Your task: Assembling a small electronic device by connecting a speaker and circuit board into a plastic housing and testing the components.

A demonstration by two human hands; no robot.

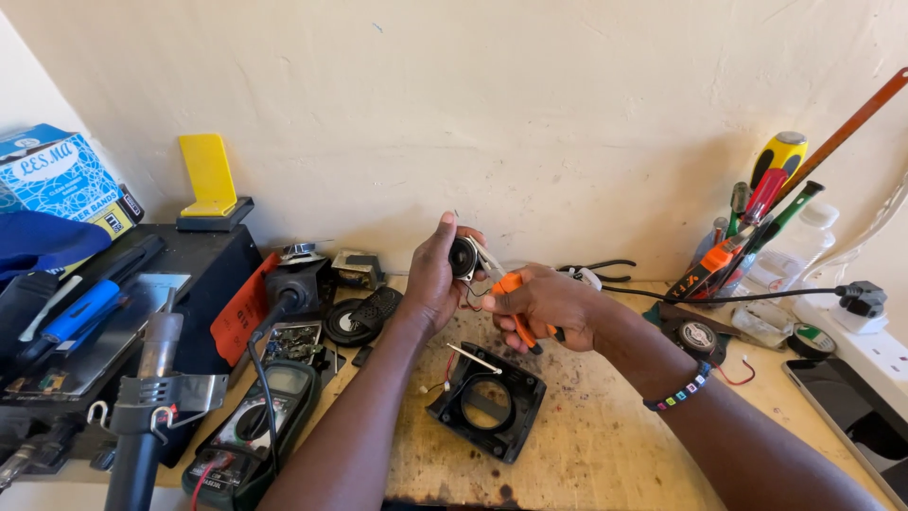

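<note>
My left hand (pixel 430 284) holds a small round black speaker (pixel 462 257) up over the wooden bench, thin wires hanging from it. Orange-handled cutters (pixel 511 293) are gripped in my right hand (pixel 549 305), their metal jaws touching the speaker's right side. A beaded band sits on my right wrist. Below the hands lies a black plastic housing (pixel 489 401) with a round hole, red and white wires trailing at its left.
A green multimeter (pixel 251 431) and a hot-air gun (pixel 142 416) lie at the front left beside a black box (pixel 203 274). Screwdrivers in a holder (pixel 747 237), tape rolls (pixel 698 337), a plug (pixel 859 301) and a tablet (pixel 851 407) crowd the right. Black pliers (pixel 596 272) rest by the wall.
</note>
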